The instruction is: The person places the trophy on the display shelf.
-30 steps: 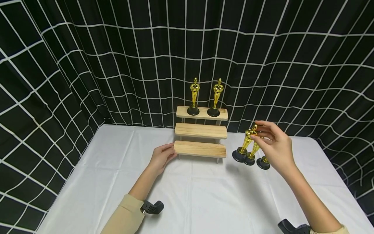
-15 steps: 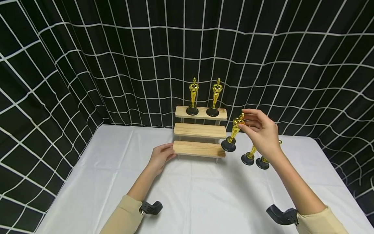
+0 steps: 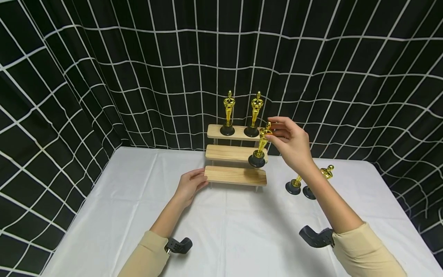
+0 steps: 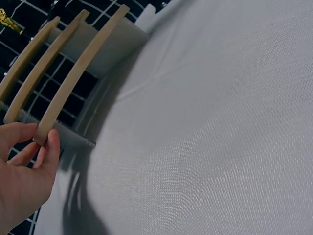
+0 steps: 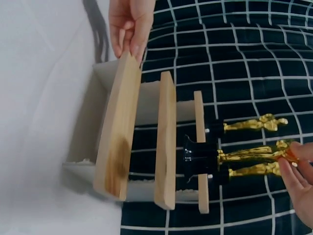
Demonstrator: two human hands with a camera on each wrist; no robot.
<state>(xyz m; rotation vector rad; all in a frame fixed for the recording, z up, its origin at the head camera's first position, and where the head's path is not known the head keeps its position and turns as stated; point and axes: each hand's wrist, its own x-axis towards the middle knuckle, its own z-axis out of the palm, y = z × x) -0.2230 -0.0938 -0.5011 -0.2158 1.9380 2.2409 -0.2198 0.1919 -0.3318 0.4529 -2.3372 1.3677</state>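
A three-step wooden display shelf (image 3: 236,175) stands at the back middle of the table. My left hand (image 3: 186,188) pinches the left end of its lowest step, thumb on one face and fingers on the other in the left wrist view. My right hand (image 3: 293,145) holds a gold trophy statuette (image 3: 263,143) by its upper body, fingertips and thumb around it. The statuette's black round base (image 5: 198,157) hangs in front of the middle step's right end, tilted slightly. Two matching statuettes, one on the left (image 3: 228,109) and another on the right (image 3: 256,109), stand upright on the top step.
Two more trophy statuettes, a nearer-left one (image 3: 293,187) and one behind my forearm (image 3: 327,172), stand on the table to the right, partly hidden. A white cloth (image 3: 221,231) covers the table. Black curtain with a white grid (image 3: 166,77) surrounds the back and sides.
My right hand has carried the trophy statuette left and up, from beside the others on the right to the shelf's right end. The left hand has stayed on the lowest step.
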